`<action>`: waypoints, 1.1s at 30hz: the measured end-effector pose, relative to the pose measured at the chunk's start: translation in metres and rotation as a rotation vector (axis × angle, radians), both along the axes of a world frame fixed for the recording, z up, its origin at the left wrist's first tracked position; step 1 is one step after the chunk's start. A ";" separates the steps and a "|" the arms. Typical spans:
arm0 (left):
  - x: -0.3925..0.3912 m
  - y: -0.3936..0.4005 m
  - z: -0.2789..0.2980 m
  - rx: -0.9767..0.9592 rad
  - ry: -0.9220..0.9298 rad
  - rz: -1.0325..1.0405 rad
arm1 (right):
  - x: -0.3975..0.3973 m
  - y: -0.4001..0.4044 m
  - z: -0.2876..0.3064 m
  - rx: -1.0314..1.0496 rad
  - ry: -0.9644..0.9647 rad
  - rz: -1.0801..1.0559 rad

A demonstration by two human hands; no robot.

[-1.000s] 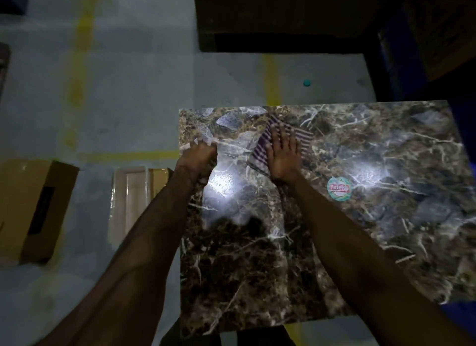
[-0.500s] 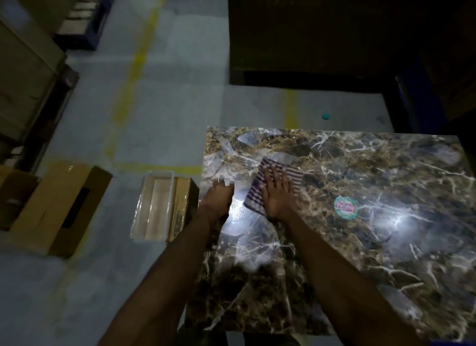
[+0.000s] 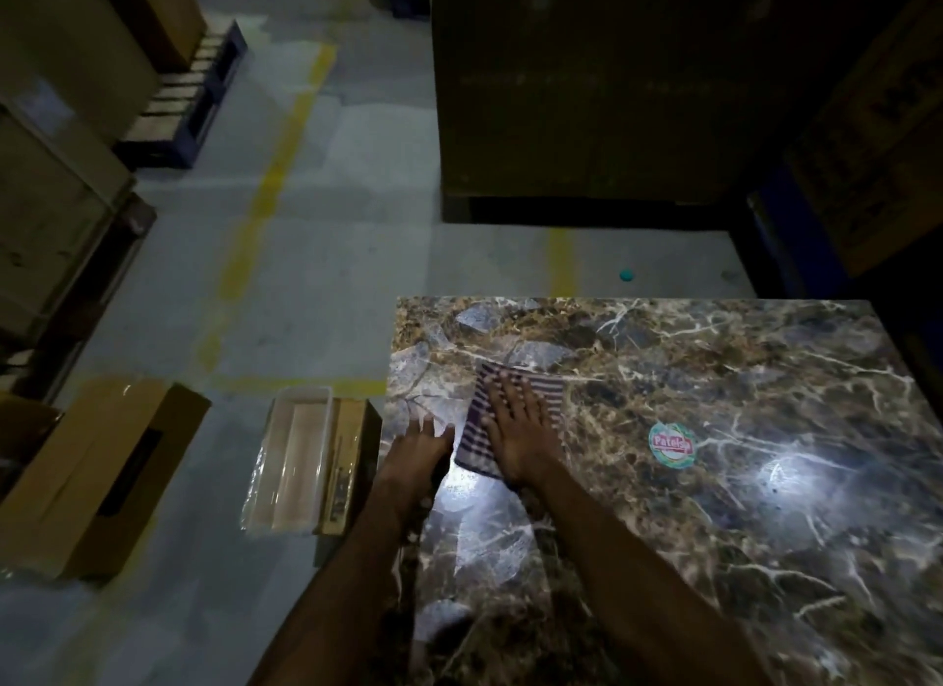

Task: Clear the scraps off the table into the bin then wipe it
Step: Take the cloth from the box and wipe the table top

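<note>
A dark marble-patterned table [image 3: 714,481] fills the lower right. A purple-and-white striped cloth [image 3: 546,387] lies near its left edge. My right hand [image 3: 515,430] presses flat on the cloth with its fingers straight. My left hand [image 3: 418,448] rests flat on the table's left edge beside the cloth, fingers spread. A clear plastic bin [image 3: 291,461] stands on the floor just left of the table. I see no scraps on the tabletop.
A round green-and-red sticker [image 3: 671,444] sits on the table right of the cloth. A narrow cardboard box [image 3: 347,461] stands between bin and table. An open cardboard box [image 3: 97,481] lies at left. Dark stacked cartons [image 3: 587,98] stand behind the table.
My head has tilted up, so more floor and cartons show. My left hand, curled at the table's edge a second ago, now lies flat. The right hand stays pressed on the cloth.
</note>
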State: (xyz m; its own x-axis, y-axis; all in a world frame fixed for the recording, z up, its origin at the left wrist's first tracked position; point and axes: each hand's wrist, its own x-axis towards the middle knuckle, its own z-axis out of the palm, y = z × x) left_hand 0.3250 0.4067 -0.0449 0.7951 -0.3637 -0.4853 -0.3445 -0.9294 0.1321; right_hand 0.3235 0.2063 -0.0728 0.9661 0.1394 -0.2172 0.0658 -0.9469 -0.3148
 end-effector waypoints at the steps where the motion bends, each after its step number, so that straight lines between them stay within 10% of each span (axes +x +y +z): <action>1: 0.000 0.004 -0.001 -0.032 -0.011 -0.002 | -0.008 0.013 -0.003 -0.003 -0.014 0.033; 7: -0.014 0.007 -0.001 -0.070 -0.111 0.042 | -0.074 -0.007 -0.017 -0.043 -0.068 0.243; 12: -0.044 0.017 -0.007 -0.083 -0.200 0.076 | -0.059 -0.006 -0.004 -0.072 -0.012 -0.058; 19: -0.066 0.057 -0.018 -0.509 0.011 0.082 | -0.099 0.068 -0.016 -0.042 0.001 0.058; 24: -0.112 0.082 -0.007 -0.286 -0.008 -0.070 | -0.159 0.025 -0.011 -0.071 -0.059 0.073; 28: -0.175 0.091 -0.012 -0.307 -0.223 0.125 | -0.141 0.054 -0.006 -0.051 0.010 -0.236; 33: -0.212 0.094 -0.008 -0.648 -0.166 0.413 | -0.167 0.100 -0.014 -0.071 -0.019 -0.009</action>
